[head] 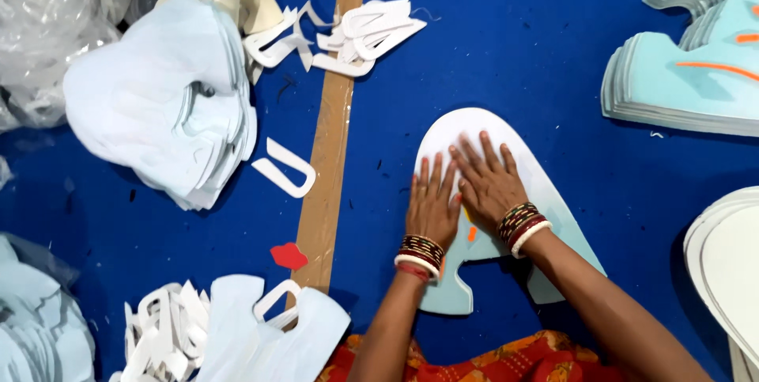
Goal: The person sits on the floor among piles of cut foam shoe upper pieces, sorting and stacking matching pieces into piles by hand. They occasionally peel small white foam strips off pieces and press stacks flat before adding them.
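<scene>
Pressing flat with fingers spread and gripping nothing, left hand (pixel 432 204) and right hand (pixel 489 184) lay side by side atop the pale cutout (pixel 553 200), its long axis running near-to-far.

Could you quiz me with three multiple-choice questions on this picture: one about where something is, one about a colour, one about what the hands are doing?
1. Where does the small red scrap lie?
A. beside the brown tape strip
B. on the light blue stack
C. under the hands

2. What colour is the work surface?
A. green
B. deep blue
C. grey

3. How are the left hand and right hand placed?
A. lifted in the air
B. gripping scissors
C. pressed flat on the pale cut-out sheet

Answers: 1 A, the scrap sits at the tape's left edge. 2 B, blue shows all around. 3 C, both palms lie spread on the sheet.
</scene>
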